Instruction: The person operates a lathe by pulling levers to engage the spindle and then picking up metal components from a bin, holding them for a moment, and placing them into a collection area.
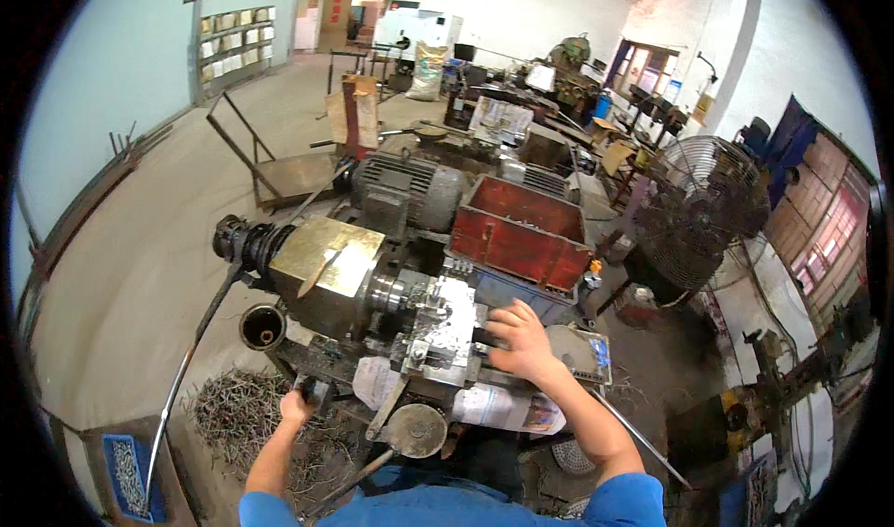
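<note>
A small metal lathe [335, 290] stands in front of me, a metal plate and a wooden-handled tool [324, 272] lying on its headstock. Beside the bright, worn tool slide [443, 327], my right hand [520, 341] has its fingers curled at a dark round part on the slide's right; the fingers hide what they hold. Low at the lathe's front left, my left hand [296, 406] is closed around a short dark handle [307, 385]. A round metal disc [417, 431] sits at the near side, below the slide.
Metal shavings [240, 420] heap on the floor by my left hand. A blue tray [132, 476] of small metal parts lies far left. Behind the lathe are a motor [410, 190] and a red box [520, 238]. A large fan [700, 210] stands right; a long rod [186, 369] slants at left.
</note>
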Demonstrator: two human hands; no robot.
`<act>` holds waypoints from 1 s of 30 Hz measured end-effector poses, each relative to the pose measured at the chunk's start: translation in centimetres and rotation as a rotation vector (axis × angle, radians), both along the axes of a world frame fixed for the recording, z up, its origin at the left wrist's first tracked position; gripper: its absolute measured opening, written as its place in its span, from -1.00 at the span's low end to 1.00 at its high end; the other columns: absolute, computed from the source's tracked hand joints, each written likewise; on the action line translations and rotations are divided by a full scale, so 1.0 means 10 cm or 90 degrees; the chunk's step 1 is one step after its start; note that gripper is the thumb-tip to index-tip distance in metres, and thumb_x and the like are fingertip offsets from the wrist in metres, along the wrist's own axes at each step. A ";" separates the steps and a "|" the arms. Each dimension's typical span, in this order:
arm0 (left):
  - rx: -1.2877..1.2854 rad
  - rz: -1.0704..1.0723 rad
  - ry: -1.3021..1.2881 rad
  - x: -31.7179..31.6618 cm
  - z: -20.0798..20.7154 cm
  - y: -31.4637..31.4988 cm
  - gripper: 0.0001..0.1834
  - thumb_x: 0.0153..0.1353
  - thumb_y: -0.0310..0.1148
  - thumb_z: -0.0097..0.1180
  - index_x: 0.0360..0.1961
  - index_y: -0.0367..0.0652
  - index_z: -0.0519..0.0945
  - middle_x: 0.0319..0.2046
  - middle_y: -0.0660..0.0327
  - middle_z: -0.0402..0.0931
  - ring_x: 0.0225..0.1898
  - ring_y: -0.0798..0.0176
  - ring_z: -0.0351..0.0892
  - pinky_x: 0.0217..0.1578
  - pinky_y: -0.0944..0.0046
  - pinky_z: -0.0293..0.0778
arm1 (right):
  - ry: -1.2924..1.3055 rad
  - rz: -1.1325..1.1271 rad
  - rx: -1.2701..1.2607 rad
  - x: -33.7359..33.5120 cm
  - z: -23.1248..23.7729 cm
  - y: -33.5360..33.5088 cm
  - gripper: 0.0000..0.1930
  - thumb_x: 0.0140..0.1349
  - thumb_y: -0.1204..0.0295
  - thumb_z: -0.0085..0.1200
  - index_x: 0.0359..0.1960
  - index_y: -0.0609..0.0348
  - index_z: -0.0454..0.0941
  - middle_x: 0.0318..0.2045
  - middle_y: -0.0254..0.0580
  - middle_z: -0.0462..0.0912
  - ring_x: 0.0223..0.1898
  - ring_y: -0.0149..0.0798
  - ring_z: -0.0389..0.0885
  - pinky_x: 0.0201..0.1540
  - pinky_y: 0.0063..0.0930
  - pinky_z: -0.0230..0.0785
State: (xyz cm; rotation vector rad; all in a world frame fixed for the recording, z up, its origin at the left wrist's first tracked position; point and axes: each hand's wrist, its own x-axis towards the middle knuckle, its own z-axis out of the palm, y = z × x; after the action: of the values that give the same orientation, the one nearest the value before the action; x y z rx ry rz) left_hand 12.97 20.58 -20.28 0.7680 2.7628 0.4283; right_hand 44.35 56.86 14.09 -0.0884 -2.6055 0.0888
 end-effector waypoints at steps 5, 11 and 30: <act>-0.303 -0.317 0.137 -0.37 0.64 0.17 -0.73 -0.14 -0.27 0.16 -0.34 -0.06 0.62 -0.33 0.11 0.60 -0.26 0.10 0.60 -0.31 0.06 0.46 | -0.055 -0.258 -0.117 1.40 -0.41 0.42 -0.54 -0.37 0.35 0.20 -0.28 0.17 0.60 -0.19 -0.09 0.59 -0.09 -0.01 0.48 0.10 -0.20 0.26; -0.216 -0.060 0.050 -0.37 0.41 -0.11 -0.73 -0.10 -0.23 0.15 -0.33 -0.05 0.62 -0.31 0.08 0.59 -0.21 0.00 0.58 -0.23 0.08 0.48 | -0.184 -0.702 -0.141 2.80 -1.07 0.55 -0.42 -0.33 0.38 0.16 -0.09 0.19 0.54 -0.21 0.06 0.59 -0.11 0.05 0.50 0.03 -0.23 0.29; 0.131 0.164 -0.325 -0.01 0.43 -1.03 -0.79 0.03 -0.53 0.07 -0.30 -0.45 0.55 -0.65 0.07 0.52 -0.71 0.23 0.53 -0.66 0.24 0.55 | -0.207 -0.967 -0.359 2.89 -1.63 -1.15 -0.65 -0.30 0.31 0.06 -0.44 0.27 0.44 -0.51 0.22 0.57 -0.37 0.25 0.56 -0.25 -0.02 0.40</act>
State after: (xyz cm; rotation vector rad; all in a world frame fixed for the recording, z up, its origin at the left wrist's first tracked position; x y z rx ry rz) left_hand 12.88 10.32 -15.97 0.2801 2.3549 0.8392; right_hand 73.23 45.39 -2.17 -2.2624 -2.0078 0.2461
